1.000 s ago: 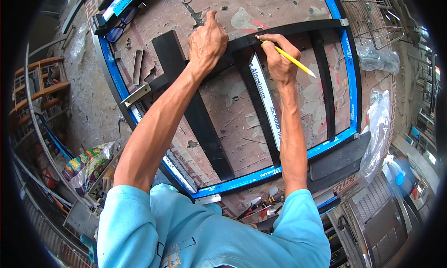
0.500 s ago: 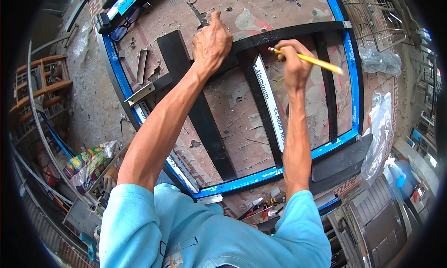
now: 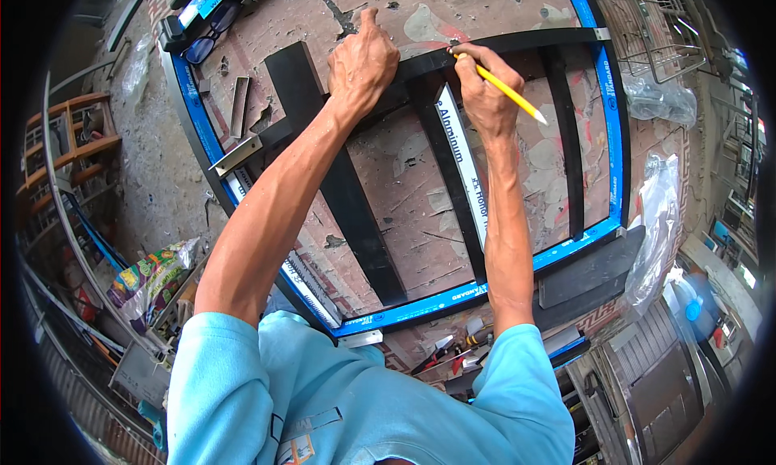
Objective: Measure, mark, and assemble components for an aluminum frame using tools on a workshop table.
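A frame [image 3: 616,141] of black metal bars, partly covered in blue film, lies before me with a black crossbar [image 3: 513,43] across it. My left hand [image 3: 361,67] is closed over the crossbar, its index finger stretched forward. My right hand [image 3: 487,93] grips a yellow pencil [image 3: 511,93]. The pencil's far end is at the crossbar, beside my fingers; its pale tapered end points back to the right. Between my hands, a black upright bar with a white printed strip [image 3: 461,150] runs toward me. A wider black bar [image 3: 360,222] lies left of it.
Dark-framed glasses [image 3: 202,44] rest at the frame's far left corner, near a short metal channel piece [image 3: 240,107]. Clear plastic sheeting [image 3: 656,214] lies right of the frame. Hand tools [image 3: 457,348] lie near my body; an orange-brown rack [image 3: 77,137] stands at left.
My right hand has moved left and forward with the pencil, bringing its far end to the crossbar. The left hand keeps its place on the bar; the view has shifted slightly.
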The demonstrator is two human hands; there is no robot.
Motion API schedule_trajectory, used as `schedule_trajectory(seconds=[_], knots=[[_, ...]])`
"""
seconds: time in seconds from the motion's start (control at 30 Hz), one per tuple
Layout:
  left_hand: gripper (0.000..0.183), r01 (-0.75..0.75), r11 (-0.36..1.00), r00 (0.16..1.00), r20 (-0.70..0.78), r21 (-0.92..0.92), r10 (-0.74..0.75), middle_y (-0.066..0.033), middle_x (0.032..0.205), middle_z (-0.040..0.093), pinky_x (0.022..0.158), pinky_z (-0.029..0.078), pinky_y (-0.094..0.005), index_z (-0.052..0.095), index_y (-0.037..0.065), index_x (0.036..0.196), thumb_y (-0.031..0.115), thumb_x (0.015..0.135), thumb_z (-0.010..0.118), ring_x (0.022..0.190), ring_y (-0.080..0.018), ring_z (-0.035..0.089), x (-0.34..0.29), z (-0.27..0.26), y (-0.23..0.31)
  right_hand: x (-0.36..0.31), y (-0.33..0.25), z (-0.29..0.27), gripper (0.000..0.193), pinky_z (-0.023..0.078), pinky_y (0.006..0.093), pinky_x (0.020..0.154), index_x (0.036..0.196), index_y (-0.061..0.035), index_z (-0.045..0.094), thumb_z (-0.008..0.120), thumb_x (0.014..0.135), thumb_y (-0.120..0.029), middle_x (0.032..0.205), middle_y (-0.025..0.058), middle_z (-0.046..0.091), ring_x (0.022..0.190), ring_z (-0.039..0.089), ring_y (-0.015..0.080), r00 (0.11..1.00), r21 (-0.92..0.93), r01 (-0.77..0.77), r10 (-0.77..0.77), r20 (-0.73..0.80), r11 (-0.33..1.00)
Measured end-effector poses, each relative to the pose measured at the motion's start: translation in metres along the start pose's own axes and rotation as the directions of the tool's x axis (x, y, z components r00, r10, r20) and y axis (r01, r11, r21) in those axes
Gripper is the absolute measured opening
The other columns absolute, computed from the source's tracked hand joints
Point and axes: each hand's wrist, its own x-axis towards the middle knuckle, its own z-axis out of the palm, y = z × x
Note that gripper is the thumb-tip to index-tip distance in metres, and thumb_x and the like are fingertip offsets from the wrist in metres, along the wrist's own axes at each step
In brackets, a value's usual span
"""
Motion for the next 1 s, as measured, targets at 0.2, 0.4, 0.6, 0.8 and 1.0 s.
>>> schedule_trajectory(seconds=[0.2, 0.4, 0.6, 0.8, 1.0], knots=[[0.042, -0.033, 0.999, 0.999, -0.008, 0.004, 0.034, -0.0294, 0.074, 0.063, 0.068, 0.050, -0.0519, 0.041, -0.001, 0.126, 0.019, 0.088, 0.041, 0.072, -0.0460, 0.063, 0.000, 0.003, 0.000, 0.008, -0.011, -0.002, 0.012, 0.052, 0.0306, 0.061, 0.081, 0.0022, 0.066, 0.059, 0.079, -0.007, 0.076, 0.0144, 0.067, 0.068, 0.067, 0.0265, 0.998, -0.027, -0.062, 0.062, -0.011, 0.998], [0.041, 0.061, 0.998, 0.998, 0.030, -0.007, -0.061, -0.0298, 0.077, 0.063, 0.075, 0.048, -0.0534, 0.043, 0.005, 0.128, 0.024, 0.091, 0.040, 0.076, -0.0482, 0.062, -0.005, 0.004, -0.001, -0.006, -0.003, -0.003, 0.012, 0.052, 0.0312, 0.061, 0.082, 0.0034, 0.066, 0.058, 0.079, -0.005, 0.076, 0.0146, 0.067, 0.068, 0.067, 0.0264, 1.000, 0.003, 0.030, -0.030, 0.003, 1.000], [0.041, 0.057, 0.997, 0.998, 0.010, -0.061, -0.056, -0.0308, 0.076, 0.062, 0.073, 0.047, -0.0558, 0.043, 0.005, 0.127, 0.023, 0.090, 0.040, 0.074, -0.0483, 0.062, -0.001, 0.003, -0.002, -0.008, -0.015, 0.001, 0.011, 0.052, 0.0311, 0.061, 0.082, 0.0018, 0.067, 0.059, 0.078, -0.005, 0.074, 0.0147, 0.067, 0.067, 0.067, 0.0246, 0.999, 0.001, -0.044, 0.044, 0.023, 0.999], [0.040, 0.004, 0.996, 1.000, -0.024, -0.084, -0.006, -0.0308, 0.073, 0.061, 0.069, 0.048, -0.0558, 0.042, 0.004, 0.126, 0.023, 0.090, 0.042, 0.070, -0.0488, 0.061, 0.000, 0.003, -0.004, 0.000, -0.018, 0.008, 0.011, 0.052, 0.0310, 0.063, 0.082, 0.0007, 0.067, 0.060, 0.077, -0.006, 0.077, 0.0159, 0.067, 0.069, 0.067, 0.0263, 0.999, -0.070, -0.024, 0.022, -0.031, 0.997], [0.040, -0.089, 0.992, 0.993, -0.083, -0.089, 0.082, -0.0305, 0.073, 0.061, 0.069, 0.047, -0.0568, 0.042, 0.004, 0.125, 0.024, 0.091, 0.041, 0.071, -0.0494, 0.061, -0.001, 0.010, -0.007, 0.005, -0.019, 0.007, 0.013, 0.051, 0.0312, 0.060, 0.083, 0.0017, 0.067, 0.060, 0.079, -0.008, 0.074, 0.0150, 0.066, 0.068, 0.067, 0.0251, 0.999, -0.105, 0.011, -0.014, -0.033, 0.994]])
